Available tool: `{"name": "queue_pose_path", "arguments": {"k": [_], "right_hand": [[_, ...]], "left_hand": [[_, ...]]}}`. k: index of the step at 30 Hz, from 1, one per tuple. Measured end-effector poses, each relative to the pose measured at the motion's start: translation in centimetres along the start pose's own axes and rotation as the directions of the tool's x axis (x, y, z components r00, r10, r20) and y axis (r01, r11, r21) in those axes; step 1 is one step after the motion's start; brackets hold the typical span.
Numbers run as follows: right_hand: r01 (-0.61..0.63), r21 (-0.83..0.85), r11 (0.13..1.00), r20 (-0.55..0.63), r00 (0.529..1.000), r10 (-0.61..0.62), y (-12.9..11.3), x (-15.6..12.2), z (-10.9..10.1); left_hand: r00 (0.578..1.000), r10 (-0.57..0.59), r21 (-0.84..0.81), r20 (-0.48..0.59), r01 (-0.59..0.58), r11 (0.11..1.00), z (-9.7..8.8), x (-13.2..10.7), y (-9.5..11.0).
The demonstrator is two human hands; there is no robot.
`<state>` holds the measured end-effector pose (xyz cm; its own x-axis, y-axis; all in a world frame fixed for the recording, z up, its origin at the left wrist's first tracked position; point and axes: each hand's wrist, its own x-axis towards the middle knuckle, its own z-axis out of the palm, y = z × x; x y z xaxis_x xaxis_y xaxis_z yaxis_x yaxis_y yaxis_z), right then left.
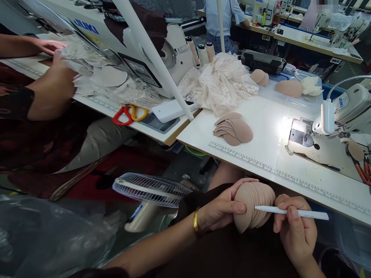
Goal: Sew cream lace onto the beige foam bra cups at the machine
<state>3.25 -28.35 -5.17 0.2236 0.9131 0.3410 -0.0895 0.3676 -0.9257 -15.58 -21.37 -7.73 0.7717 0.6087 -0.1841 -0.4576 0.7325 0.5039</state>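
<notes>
Fanned bundle (252,195): we see many thin, dusty-beige pieces with rounded outlines, plain and matte, layered like overlapping petals.
Front piece: the leftmost one shows us its broad face, rounded at the top and narrowing below; we make out no pattern on it.
Edges: to the right, the other pieces step back in close, curved ridges, slightly uneven along the bottom.
Place: we have the bundle up off the lap, just in front of the white table (269,119).
Left hand (222,210): our thumb presses the front piece near its left side while the index finger runs along the top behind, pinching the bundle; the remaining fingers are partly hidden.
Right hand (298,224): our thumb and index finger pinch a white pen (274,209), the other fingers curled in.
Pen's end: it lies over the stepped edges; whether it touches them, we cannot tell.
Table pile (233,129): similar beige pieces lie loosely fanned beyond the printed ruler (278,175), well left of our sewing machine (352,110).
</notes>
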Motion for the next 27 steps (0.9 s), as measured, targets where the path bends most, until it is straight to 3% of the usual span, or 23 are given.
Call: {"name": "queue_pose_path", "arguments": {"k": [7, 12, 15, 17, 19, 22, 24, 27], "right_hand": [[-0.018, -0.013, 1.0, -0.007, 1.0, 0.018, -0.2, -0.3, -0.1], [-0.011, -0.028, 1.0, 0.058, 0.998, 0.012, -0.1, -0.5, 0.2], [0.025, -0.028, 0.999, 0.054, 0.998, -0.024, -0.4, -0.1, -0.6], [-0.002, -0.162, 0.987, 0.039, 0.999, 0.008, -0.7, 0.4, -1.6], [-0.066, -0.358, 0.932, 0.073, 0.992, 0.098, -1.2, 1.2, -2.6], [-0.109, -0.539, 0.835, 0.225, 0.937, 0.267, -2.1, 2.3, -3.0], [-0.103, -0.576, 0.811, 0.297, 0.898, 0.325, -2.5, 2.9, -2.4], [-0.093, -0.572, 0.815, 0.304, 0.899, 0.317, -2.7, 3.3, -1.4]], "left_hand": [[1.0, 0.005, -0.001, -0.019, -0.005, 1.0, -0.2, 0.1, -0.1], [1.0, 0.0, 0.023, -0.03, 0.001, 1.0, -0.1, 0.0, -0.3], [1.0, 0.003, 0.1, -0.028, 0.0, 0.995, -0.2, 0.0, 0.1], [1.0, 0.017, 0.254, 0.01, -0.019, 0.967, -0.2, 0.0, 0.9], [0.997, 0.029, 0.509, 0.078, -0.065, 0.858, 0.2, 0.1, 2.3], [0.974, 0.06, 0.806, 0.219, -0.215, 0.551, 1.7, 0.5, 4.3], [0.938, 0.099, 0.855, 0.333, -0.344, 0.387, 3.0, 0.9, 5.3], [0.881, 0.149, 0.839, 0.449, -0.473, 0.267, 3.9, 1.5, 5.9]]}}
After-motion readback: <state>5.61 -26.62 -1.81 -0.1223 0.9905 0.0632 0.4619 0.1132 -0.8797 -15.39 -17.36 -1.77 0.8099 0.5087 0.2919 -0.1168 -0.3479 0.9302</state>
